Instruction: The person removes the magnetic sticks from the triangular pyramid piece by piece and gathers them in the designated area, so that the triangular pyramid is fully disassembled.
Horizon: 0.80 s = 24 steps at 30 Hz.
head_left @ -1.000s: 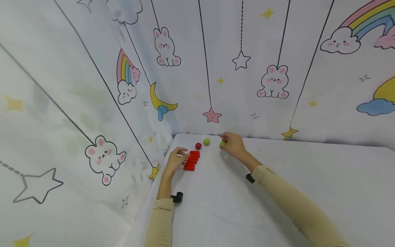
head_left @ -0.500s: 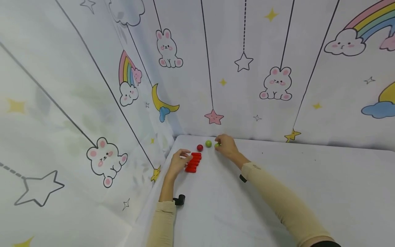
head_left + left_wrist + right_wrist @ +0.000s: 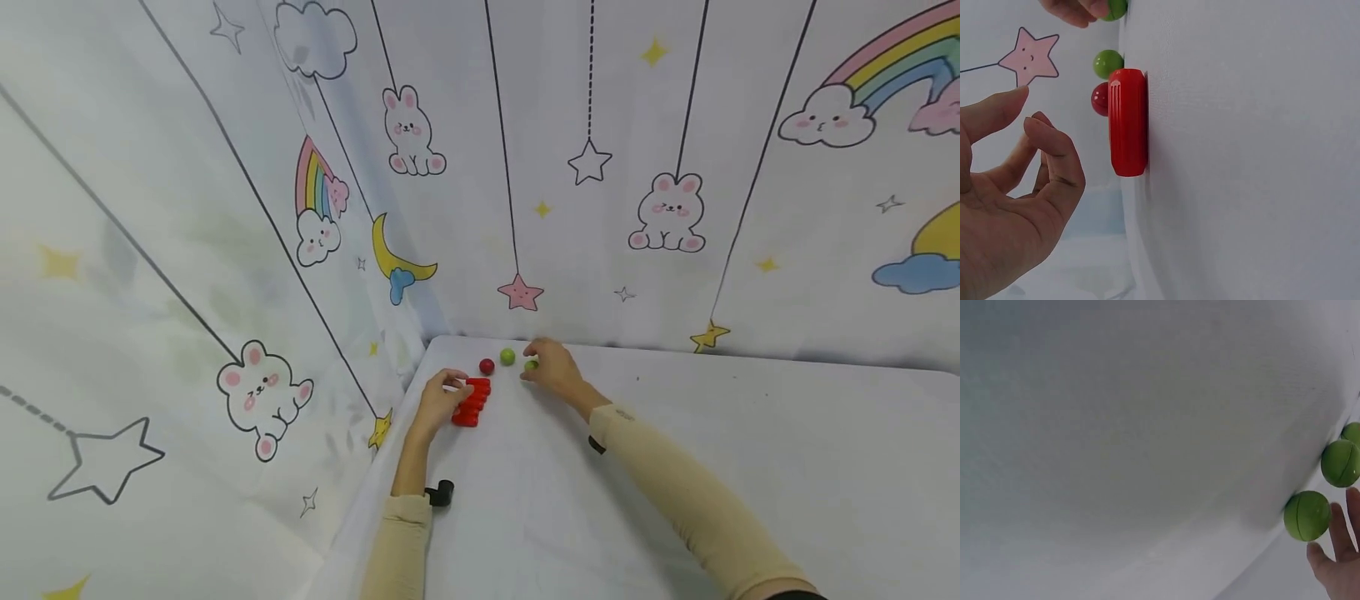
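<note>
My left hand [image 3: 441, 402] hovers beside a row of red cylinders [image 3: 471, 408] on the white table. In the left wrist view, its thumb and forefinger are bent toward each other with a gap and nothing between them; the nearest ribbed red cylinder [image 3: 1129, 122] lies to their right. My right hand [image 3: 555, 367] reaches round a green ball [image 3: 531, 365] resting on the table. The right wrist view shows its fingers spread, tips right at that green ball [image 3: 1307, 515], with a second green ball [image 3: 1340, 462] and part of a third behind.
A dark red ball [image 3: 487, 367] and a green ball [image 3: 507, 357] sit beyond the cylinders, near the table's back edge. A white curtain [image 3: 480, 183] with printed bunnies and stars rises behind and left of the white-covered table [image 3: 570, 500].
My right hand has brought the green ball leftward, closer to the other green ball, and its fingers have loosened round it. The left hand stays beside the red cylinders.
</note>
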Each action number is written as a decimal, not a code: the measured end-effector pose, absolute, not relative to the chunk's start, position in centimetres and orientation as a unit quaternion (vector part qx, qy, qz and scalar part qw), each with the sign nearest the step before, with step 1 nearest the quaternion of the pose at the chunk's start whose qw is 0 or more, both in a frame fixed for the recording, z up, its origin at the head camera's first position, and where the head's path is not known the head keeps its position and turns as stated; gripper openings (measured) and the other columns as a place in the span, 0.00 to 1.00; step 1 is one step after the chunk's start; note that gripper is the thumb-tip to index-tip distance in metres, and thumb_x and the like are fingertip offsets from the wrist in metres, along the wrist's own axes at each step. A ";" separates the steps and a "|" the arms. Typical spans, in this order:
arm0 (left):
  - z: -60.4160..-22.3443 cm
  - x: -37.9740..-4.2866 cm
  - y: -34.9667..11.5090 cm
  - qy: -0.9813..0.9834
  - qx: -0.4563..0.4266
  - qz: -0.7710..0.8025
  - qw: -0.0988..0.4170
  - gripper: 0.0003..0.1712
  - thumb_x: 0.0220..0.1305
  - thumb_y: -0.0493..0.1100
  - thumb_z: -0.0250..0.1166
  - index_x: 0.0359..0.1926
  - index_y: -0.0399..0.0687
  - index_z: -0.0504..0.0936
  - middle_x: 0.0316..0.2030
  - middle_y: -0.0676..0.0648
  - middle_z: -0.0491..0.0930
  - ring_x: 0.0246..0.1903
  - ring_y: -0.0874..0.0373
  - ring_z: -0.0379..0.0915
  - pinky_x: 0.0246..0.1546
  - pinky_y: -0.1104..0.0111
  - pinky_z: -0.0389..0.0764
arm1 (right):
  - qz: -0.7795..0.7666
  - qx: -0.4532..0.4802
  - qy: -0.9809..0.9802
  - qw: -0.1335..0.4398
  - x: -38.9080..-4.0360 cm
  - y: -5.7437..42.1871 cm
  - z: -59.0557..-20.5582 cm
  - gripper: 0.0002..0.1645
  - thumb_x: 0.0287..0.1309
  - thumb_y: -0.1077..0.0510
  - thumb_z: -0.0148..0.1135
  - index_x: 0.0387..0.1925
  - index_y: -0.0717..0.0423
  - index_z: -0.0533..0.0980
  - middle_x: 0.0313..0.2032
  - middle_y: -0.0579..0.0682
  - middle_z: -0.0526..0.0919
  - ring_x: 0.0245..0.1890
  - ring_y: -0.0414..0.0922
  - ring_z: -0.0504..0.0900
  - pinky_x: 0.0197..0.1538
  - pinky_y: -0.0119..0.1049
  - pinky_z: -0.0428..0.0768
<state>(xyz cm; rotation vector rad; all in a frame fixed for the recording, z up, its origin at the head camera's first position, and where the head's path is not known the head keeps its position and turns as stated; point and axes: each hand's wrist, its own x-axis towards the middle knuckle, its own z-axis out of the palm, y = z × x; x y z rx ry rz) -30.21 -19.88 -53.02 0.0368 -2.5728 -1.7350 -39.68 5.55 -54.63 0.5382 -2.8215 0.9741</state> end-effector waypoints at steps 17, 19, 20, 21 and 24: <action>-50.9 -30.4 -19.4 -0.888 -0.073 -0.448 0.069 0.22 0.71 0.40 0.69 0.61 0.39 0.79 0.59 0.36 0.69 0.57 0.40 0.75 0.49 0.55 0.85 | 0.313 0.169 -0.928 0.111 -33.1 9.0 -50.5 0.43 0.55 0.33 0.76 0.59 0.60 0.79 0.65 0.58 0.77 0.68 0.58 0.72 0.71 0.54 0.71; -50.4 -30.1 -19.6 -0.901 -0.080 -0.418 0.084 0.23 0.70 0.40 0.70 0.62 0.40 0.78 0.62 0.37 0.68 0.61 0.40 0.71 0.56 0.52 0.82 | 0.311 0.176 -0.925 0.126 -32.3 9.9 -50.0 0.41 0.56 0.35 0.77 0.59 0.61 0.79 0.64 0.58 0.77 0.68 0.58 0.72 0.71 0.54 0.71; -50.2 -30.0 -19.7 -0.908 -0.080 -0.402 0.092 0.24 0.69 0.40 0.71 0.63 0.41 0.77 0.63 0.38 0.67 0.63 0.40 0.70 0.59 0.51 0.80 | 0.309 0.181 -0.924 0.137 -31.8 10.3 -49.9 0.39 0.57 0.37 0.77 0.58 0.61 0.80 0.64 0.59 0.78 0.67 0.58 0.73 0.70 0.54 0.72; -50.0 -29.9 -19.8 -0.912 -0.080 -0.388 0.102 0.24 0.68 0.39 0.72 0.63 0.41 0.77 0.65 0.38 0.66 0.64 0.40 0.68 0.61 0.50 0.78 | 0.303 0.185 -0.923 0.150 -31.4 10.7 -49.7 0.38 0.58 0.38 0.77 0.58 0.61 0.80 0.63 0.58 0.78 0.66 0.58 0.74 0.69 0.54 0.73; -49.5 -29.6 -19.9 -0.922 -0.070 -0.359 0.129 0.28 0.65 0.40 0.74 0.63 0.40 0.77 0.68 0.37 0.64 0.67 0.39 0.64 0.65 0.47 0.75 | 0.294 0.188 -0.921 0.176 -30.2 12.0 -49.4 0.35 0.60 0.41 0.76 0.57 0.62 0.80 0.61 0.59 0.79 0.65 0.59 0.75 0.68 0.55 0.74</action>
